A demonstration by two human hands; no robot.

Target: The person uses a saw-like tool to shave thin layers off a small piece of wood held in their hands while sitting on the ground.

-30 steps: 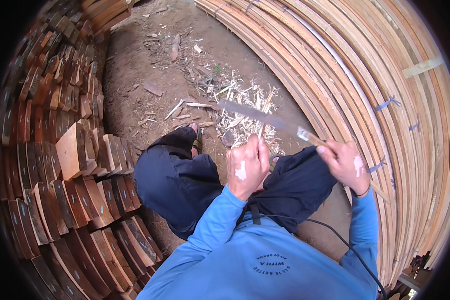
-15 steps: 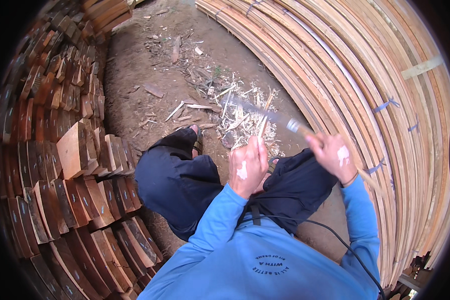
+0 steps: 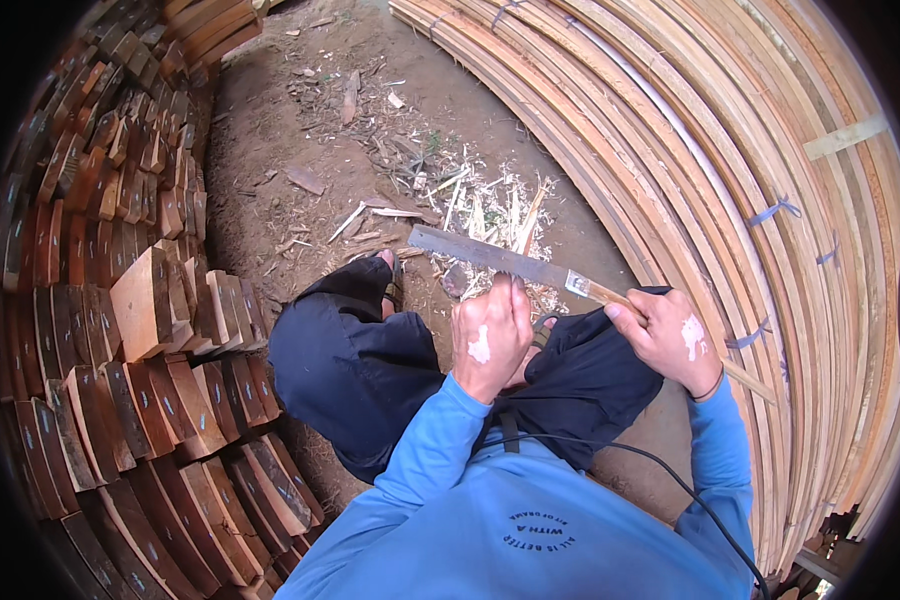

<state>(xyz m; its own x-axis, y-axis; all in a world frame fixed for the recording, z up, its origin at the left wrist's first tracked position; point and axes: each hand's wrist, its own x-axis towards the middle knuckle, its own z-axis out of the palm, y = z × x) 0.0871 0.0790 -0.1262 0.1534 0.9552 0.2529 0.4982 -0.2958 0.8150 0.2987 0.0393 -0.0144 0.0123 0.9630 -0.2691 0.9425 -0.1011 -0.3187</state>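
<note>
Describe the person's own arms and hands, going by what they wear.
Both arms have long, bright-blue fabric sleeves reaching near the wrists. The left hand and right hand wear no gloves. A thin dark band circles the right wrist. A thin black cable passes by the right sleeve.

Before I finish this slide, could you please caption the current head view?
Right hand holding a long blade by its wooden handle, left hand closed near the blade, wood shavings beyond.

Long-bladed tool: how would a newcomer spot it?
Start at the stack of long, pale planks on the right. Along its left edge, the person's right grip holds the tool by its wooden handle. Its flat grey blade sets it apart from the pale shavings beyond.
</note>
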